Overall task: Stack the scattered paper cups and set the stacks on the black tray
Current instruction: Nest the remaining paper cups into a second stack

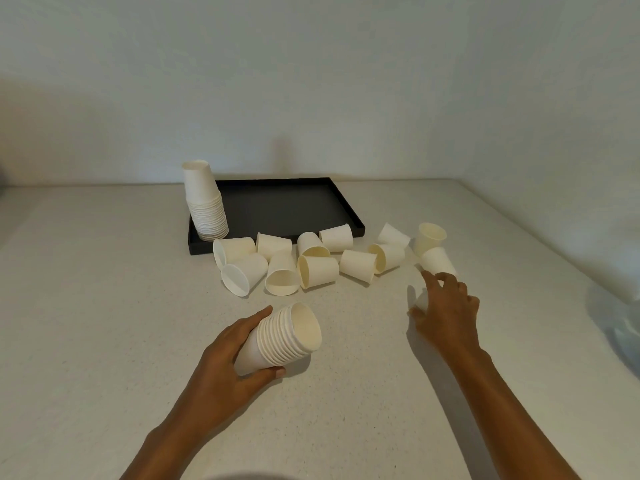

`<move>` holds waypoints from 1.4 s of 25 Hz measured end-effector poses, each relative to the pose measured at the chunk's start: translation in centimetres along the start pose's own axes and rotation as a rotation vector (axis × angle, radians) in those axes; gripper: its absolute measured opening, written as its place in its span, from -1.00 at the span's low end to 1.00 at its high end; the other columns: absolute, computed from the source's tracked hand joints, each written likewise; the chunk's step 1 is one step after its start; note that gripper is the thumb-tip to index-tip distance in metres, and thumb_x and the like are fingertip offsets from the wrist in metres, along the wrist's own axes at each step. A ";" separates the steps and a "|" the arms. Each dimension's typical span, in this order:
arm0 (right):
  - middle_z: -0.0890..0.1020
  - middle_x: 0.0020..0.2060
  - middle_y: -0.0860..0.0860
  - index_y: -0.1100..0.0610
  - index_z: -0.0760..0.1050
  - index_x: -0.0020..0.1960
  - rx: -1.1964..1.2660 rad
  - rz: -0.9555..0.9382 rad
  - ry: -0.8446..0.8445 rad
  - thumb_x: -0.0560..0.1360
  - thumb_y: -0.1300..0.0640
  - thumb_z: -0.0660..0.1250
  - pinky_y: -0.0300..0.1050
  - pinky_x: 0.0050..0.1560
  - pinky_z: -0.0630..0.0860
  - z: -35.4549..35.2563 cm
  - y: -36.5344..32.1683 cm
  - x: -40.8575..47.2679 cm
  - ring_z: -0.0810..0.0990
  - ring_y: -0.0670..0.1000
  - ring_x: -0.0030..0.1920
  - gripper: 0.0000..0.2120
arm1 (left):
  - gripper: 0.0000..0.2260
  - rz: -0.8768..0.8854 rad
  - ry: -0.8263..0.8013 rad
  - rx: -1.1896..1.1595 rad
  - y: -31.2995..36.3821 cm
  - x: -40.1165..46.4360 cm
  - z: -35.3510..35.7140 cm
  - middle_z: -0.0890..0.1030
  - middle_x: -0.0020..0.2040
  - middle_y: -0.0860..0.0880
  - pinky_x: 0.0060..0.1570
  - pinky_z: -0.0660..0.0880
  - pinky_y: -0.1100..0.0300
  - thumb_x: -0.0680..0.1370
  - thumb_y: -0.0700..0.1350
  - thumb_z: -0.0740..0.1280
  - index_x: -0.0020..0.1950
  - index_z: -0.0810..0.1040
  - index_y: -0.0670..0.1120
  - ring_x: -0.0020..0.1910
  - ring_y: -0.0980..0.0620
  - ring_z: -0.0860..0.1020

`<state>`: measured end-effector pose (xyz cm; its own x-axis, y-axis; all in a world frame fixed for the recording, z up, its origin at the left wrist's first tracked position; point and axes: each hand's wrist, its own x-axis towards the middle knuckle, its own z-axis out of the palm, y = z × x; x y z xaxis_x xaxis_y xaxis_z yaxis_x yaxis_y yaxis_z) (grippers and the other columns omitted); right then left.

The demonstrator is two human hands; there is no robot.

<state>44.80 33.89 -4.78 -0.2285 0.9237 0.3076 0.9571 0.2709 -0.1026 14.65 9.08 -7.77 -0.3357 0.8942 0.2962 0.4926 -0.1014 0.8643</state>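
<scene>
The left hand (225, 362) is holding a nested stack (280, 337) tilted just above the worktop (104, 306), its grip clamped round the base, mouth facing the loose cups (317, 270). The right hand (446, 306) is reaching for the nearest cup (438, 261), fingers curled; whether that grip is closing on anything cannot be told. A finished stack (206, 202) is standing on the black tray (294, 206). Seat each cup squarely, base first, to avoid jamming.

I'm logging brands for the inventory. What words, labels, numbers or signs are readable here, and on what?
None can be read.
Scattered paper cups, both stacks: plain white, no print showing.
Black tray: no label visible.
Wall and counter: no signs.
</scene>
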 end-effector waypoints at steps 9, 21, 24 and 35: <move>0.59 0.31 -0.04 -0.05 0.46 0.44 0.690 0.058 -0.020 0.40 -0.19 0.61 0.06 0.19 0.62 -3.8 -2.8 -2.7 0.59 0.01 0.25 -0.31 | -0.25 0.013 -0.007 0.006 -0.5 0.0 0.0 0.50 0.38 0.37 0.21 0.51 0.40 0.34 0.43 0.47 0.49 0.35 0.35 0.33 0.27 0.52; 0.61 0.31 -0.14 -0.18 0.44 0.45 1.323 -0.031 -0.373 0.39 -0.14 0.57 -0.06 0.21 0.69 -7.3 -12.8 -9.7 0.64 -0.03 0.28 -0.33 | -0.31 0.004 0.019 0.031 0.0 0.1 0.0 0.49 0.32 0.47 0.18 0.52 0.43 0.35 0.42 0.46 0.44 0.32 0.46 0.29 0.34 0.52; 0.56 0.37 -0.16 -0.17 0.39 0.48 1.162 -0.112 -0.436 0.44 -0.05 0.63 -0.03 0.29 0.66 -6.5 -13.5 -10.1 0.58 -0.04 0.34 -0.30 | -0.30 0.008 0.021 0.022 0.0 0.2 -0.3 0.50 0.34 0.42 0.17 0.54 0.41 0.36 0.38 0.50 0.46 0.33 0.42 0.30 0.28 0.54; 0.59 0.37 -0.07 -0.05 0.47 0.45 0.865 -0.184 -0.188 0.65 0.01 0.40 0.04 0.43 0.53 -3.1 -14.7 -2.9 0.55 -0.06 0.33 -0.62 | -0.33 -0.078 0.074 -0.031 -0.6 0.5 -1.2 0.49 0.27 0.53 0.07 0.43 0.60 0.36 0.38 0.47 0.42 0.37 0.31 0.27 0.39 0.51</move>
<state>31.96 26.38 -1.24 -0.4629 0.8539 0.2378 0.4518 0.4581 -0.7655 13.21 9.13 -7.69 -0.4314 0.8652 0.2555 0.4382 -0.0467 0.8977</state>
